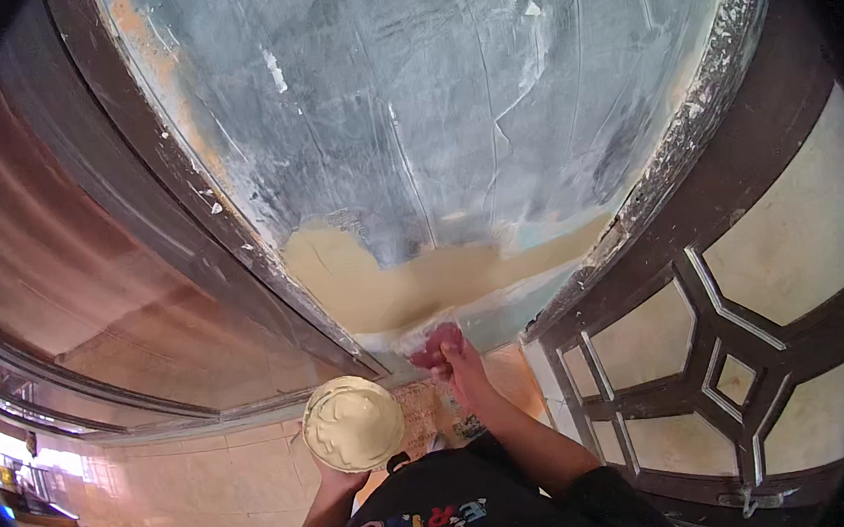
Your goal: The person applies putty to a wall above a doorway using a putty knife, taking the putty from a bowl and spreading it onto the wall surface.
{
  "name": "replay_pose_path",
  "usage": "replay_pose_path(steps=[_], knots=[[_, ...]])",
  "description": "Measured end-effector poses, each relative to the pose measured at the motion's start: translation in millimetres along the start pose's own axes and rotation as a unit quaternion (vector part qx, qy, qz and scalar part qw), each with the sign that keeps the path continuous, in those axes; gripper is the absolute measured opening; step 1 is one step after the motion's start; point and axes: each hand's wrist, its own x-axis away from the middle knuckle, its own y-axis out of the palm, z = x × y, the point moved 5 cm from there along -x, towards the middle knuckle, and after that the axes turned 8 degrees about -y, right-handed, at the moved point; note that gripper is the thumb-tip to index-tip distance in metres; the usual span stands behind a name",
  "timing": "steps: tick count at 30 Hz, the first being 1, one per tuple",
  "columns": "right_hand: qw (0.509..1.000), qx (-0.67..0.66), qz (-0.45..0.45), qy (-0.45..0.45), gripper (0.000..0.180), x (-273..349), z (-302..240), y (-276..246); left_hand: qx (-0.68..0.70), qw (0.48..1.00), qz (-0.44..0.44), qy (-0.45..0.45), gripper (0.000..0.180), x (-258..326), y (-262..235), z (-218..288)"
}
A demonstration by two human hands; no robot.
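Note:
My left hand supports a round tub from below, its fingers mostly hidden under it. Thick cream-coloured putty fills the tub, with swirls on top. In my right hand is a dark red putty spreader, gripped at its near side, its far edge at the lower part of a grey-blue wall. Just above the spreader, a beige band of putty runs across the wall. Whether the spreader's edge presses on the wall is hard to tell.
A dark frame with reddish-brown panels borders the wall on the left. On the right stands a dark door with pale panels and a metal latch. Pale tiles cover the surface at the lower left.

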Motion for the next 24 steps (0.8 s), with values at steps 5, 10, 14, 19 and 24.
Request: replay_pose_path(steps=[5,10,14,19,24], knots=[[0.985,-0.041,-0.092,-0.142,0.023,-2.9,-79.7,87.4,0.007,0.998,-0.008,0.067,0.094,-4.4,5.1,19.8],[0.963,0.137,0.052,-0.226,0.025,-60.2,-22.2,7.8,0.141,0.989,0.006,-0.036,0.085,-3.9,12.2,11.6],[0.964,0.108,0.076,-0.231,0.022,-58.5,38.5,-110.3,0.196,0.977,0.016,-0.078,0.078,1.2,11.6,12.7],[0.871,0.441,0.145,-0.159,0.022,-32.0,21.5,-149.2,0.041,0.999,0.003,0.017,0.068,-4.2,25.5,48.4],[0.721,0.579,-0.080,-0.372,0.019,-21.9,-37.1,-42.2,0.002,0.999,-0.051,0.006,0.058,-14.9,40.6,11.0]])
